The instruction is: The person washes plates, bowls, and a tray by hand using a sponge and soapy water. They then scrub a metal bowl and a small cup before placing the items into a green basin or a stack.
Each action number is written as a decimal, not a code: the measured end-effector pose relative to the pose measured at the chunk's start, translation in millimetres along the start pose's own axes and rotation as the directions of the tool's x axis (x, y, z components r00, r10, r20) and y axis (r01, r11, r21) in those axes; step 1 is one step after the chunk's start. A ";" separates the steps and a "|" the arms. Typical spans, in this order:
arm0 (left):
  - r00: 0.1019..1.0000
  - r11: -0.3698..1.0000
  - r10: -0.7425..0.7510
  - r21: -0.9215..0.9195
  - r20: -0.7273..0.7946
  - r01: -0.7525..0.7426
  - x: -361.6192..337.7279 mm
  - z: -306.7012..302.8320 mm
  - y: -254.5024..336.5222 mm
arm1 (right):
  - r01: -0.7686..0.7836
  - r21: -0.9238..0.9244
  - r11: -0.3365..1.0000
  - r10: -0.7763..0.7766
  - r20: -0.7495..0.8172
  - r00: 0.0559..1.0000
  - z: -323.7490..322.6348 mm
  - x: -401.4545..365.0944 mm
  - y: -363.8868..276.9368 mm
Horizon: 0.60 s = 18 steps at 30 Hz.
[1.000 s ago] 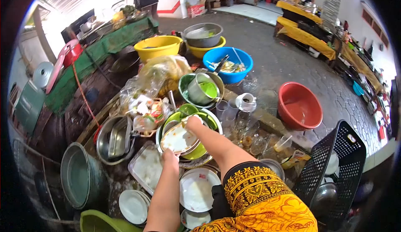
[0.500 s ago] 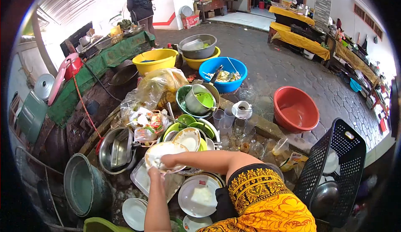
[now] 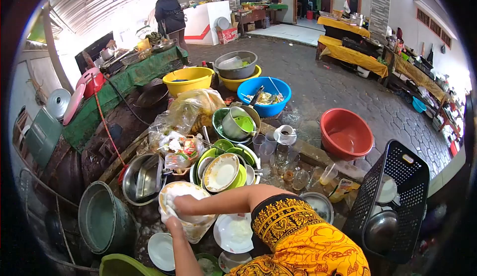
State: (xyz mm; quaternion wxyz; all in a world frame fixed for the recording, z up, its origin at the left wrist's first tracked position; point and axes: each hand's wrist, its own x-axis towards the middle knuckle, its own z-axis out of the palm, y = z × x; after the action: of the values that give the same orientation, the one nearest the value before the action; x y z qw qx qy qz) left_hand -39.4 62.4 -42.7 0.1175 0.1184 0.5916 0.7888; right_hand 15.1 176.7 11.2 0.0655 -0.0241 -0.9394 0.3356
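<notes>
A soapy white plate with a patterned rim (image 3: 196, 191) is gripped at its lower left edge by my left hand (image 3: 171, 222). Over the plate's face, my right hand (image 3: 185, 205) is closed on something white and foamy, too small to make out. Just behind the hands, another patterned plate (image 3: 221, 172) rests on a pile of green and white dishes. Below and to the right lies a white plate with suds (image 3: 233, 232). A smaller white plate (image 3: 161, 251) sits at the lower left. A tray is partly hidden beneath the held plate.
A black crate (image 3: 397, 196) holding dishes stands at the right, near a red basin (image 3: 346, 133). Glasses (image 3: 300, 179) crowd the middle. A grey-green bucket (image 3: 105, 219) and a steel bowl (image 3: 143, 179) are at the left. Blue (image 3: 264, 96) and yellow basins stand behind. A person (image 3: 170, 15) is far back.
The held plate and both hands have moved down and left, apart from the plate on the pile. The far person's posture has shifted slightly, and the whole view has tilted a little.
</notes>
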 end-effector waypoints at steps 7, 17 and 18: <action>0.989 0.987 -0.072 -0.154 -0.130 0.052 -16.4 13.2 62.5 | 0.237 0.065 0.969 -0.225 -0.148 0.963 0.9 -27.4 -38.7; 0.994 0.986 -0.022 -0.167 -0.102 0.005 19.0 -40.5 -36.0 | -0.290 0.199 0.936 0.345 -0.366 0.864 78.5 17.8 -12.2; 0.994 0.993 -0.009 -0.121 -0.106 -0.004 37.9 -67.5 -69.6 | -0.211 0.202 0.956 0.262 -0.273 0.926 80.9 8.3 -21.5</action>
State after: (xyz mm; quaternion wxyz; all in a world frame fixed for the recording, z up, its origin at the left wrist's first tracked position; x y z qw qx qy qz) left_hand -94.0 32.5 -126.1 0.0934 0.0681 0.5484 0.8282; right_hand -4.4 110.0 -36.2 0.1667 -0.1822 -0.8771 0.4120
